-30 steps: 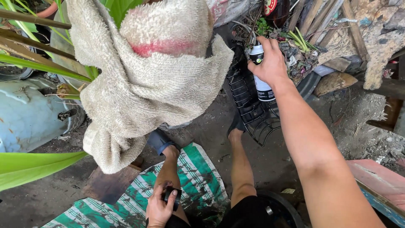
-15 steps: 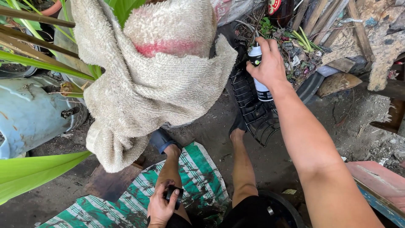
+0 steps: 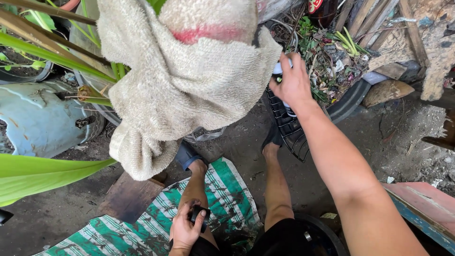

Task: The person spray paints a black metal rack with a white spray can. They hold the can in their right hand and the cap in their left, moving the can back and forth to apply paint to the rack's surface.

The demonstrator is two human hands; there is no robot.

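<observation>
One spray can (image 3: 284,90), one small black cap (image 3: 198,215), one beige towel (image 3: 189,80), one green-striped mat (image 3: 142,227), one black grille (image 3: 289,130), two hands, two slippered feet.

A coarse beige towel (image 3: 189,90) with a faded red stripe hangs close in front, covering much of the view. Long green leaves (image 3: 42,173) cut in from the left, above a dented pale blue metal shell (image 3: 42,118). A green-and-white striped mat (image 3: 142,227) lies on the dirt floor (image 3: 379,137). Dead leaves and scraps fill a black tyre (image 3: 348,97), with weathered wood (image 3: 436,42) beyond.
</observation>
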